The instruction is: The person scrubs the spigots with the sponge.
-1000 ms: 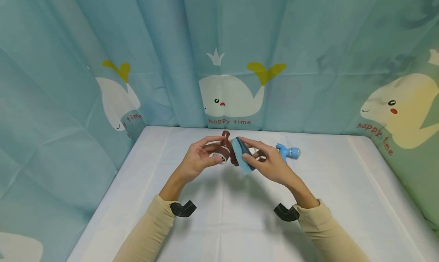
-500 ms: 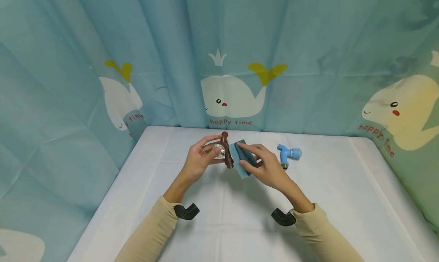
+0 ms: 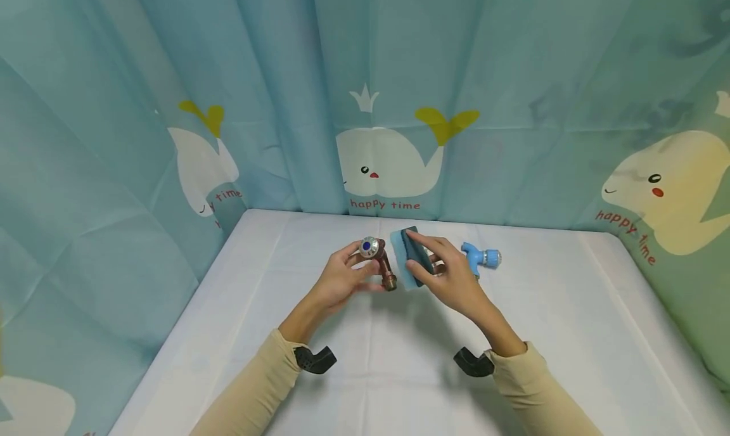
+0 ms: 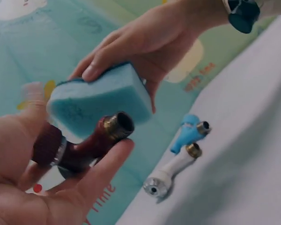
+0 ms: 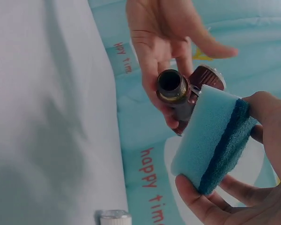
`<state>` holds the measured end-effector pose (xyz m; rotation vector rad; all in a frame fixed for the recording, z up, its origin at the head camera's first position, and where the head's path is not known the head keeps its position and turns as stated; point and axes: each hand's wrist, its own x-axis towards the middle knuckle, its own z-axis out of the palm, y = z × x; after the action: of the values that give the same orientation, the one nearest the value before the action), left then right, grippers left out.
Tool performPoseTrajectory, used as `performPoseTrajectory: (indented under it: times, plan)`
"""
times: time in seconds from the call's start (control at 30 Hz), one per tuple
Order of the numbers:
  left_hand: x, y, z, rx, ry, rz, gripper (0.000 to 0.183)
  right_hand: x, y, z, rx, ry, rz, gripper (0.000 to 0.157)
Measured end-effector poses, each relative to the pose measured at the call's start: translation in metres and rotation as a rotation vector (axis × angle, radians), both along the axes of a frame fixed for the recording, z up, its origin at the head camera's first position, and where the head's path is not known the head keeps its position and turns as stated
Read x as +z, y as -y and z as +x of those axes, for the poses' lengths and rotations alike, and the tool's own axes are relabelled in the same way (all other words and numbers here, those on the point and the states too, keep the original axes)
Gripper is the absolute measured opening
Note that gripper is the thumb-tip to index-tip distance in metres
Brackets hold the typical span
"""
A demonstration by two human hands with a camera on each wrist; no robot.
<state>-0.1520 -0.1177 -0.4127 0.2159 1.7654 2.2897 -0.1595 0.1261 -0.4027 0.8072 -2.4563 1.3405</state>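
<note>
My left hand [image 3: 338, 282] holds a dark red-brown water tap [image 3: 386, 270] above the table. Its knob, with a silver face and blue centre, points up toward the head camera. In the left wrist view the tap's threaded brass end [image 4: 119, 125] is turned outward, and the thumb [image 4: 35, 96] is raised and blurred. My right hand [image 3: 453, 277] grips a sponge [image 5: 215, 136] between thumb and fingers. The sponge's light blue foam side faces the tap and its dark blue scouring layer faces away. A narrow gap shows between sponge and tap in the head view.
A blue tap [image 3: 481, 256] lies on the white table [image 3: 547, 334] beyond my right hand. Beside it lies a white tap [image 4: 173, 171] with a silver knob, hidden behind the hand in the head view. A blue-green whale-print curtain [image 3: 274, 138] hangs behind and at the sides.
The brown tap has been turned in my left hand, so its knob now faces up. It has moved slightly right and nearer. The sponge has tilted and shifted a little right, apart from the tap.
</note>
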Motion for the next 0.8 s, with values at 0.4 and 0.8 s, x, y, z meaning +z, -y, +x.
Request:
performPoseTrajectory:
  times: [0.4,0.8]
  plan:
    - [-0.009,-0.008,-0.005,0.150,-0.047,0.011,0.058,0.028,0.007,0.000,0.080,-0.323,0.085,0.059]
    - [-0.008,-0.008,-0.006,0.165,-0.068,-0.090,0.060,0.040,0.006,-0.007,0.085,-0.400,0.233,0.054]
